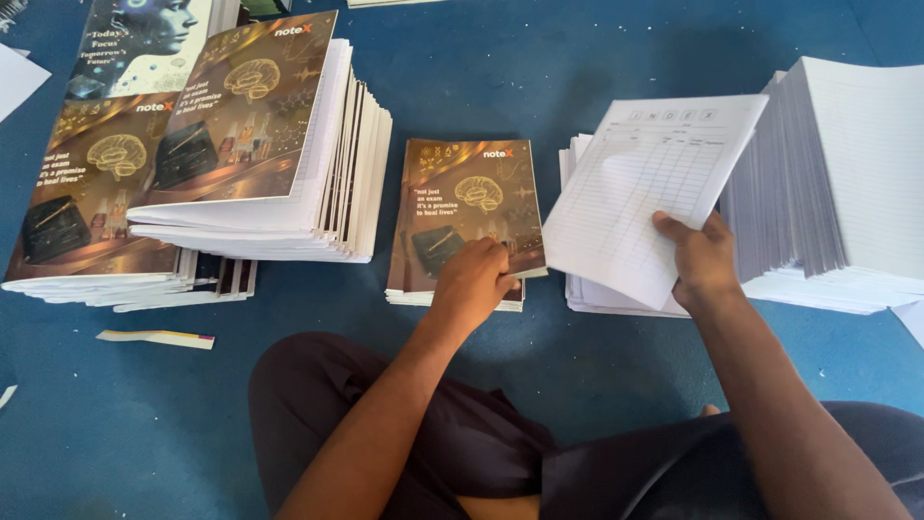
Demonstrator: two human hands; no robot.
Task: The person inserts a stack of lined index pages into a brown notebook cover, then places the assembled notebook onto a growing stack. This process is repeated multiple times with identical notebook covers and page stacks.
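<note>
My right hand (704, 255) holds a white ruled sheet bundle (647, 197) by its lower edge, lifted above a low stack of white pages (587, 294). My left hand (472, 279) rests on the near corner of a brown-covered notebook (467, 207) that lies on a small pile in the middle of the blue floor, fingers curled over the cover's edge.
Two tall stacks of brown-covered notebooks (260, 144) stand at the left, another lower one (91, 193) beside them. A thick stack of white ruled pages (847, 173) stands at the right. A paper strip (154, 338) lies on the blue floor (462, 67). My legs in dark trousers (433, 433) fill the bottom.
</note>
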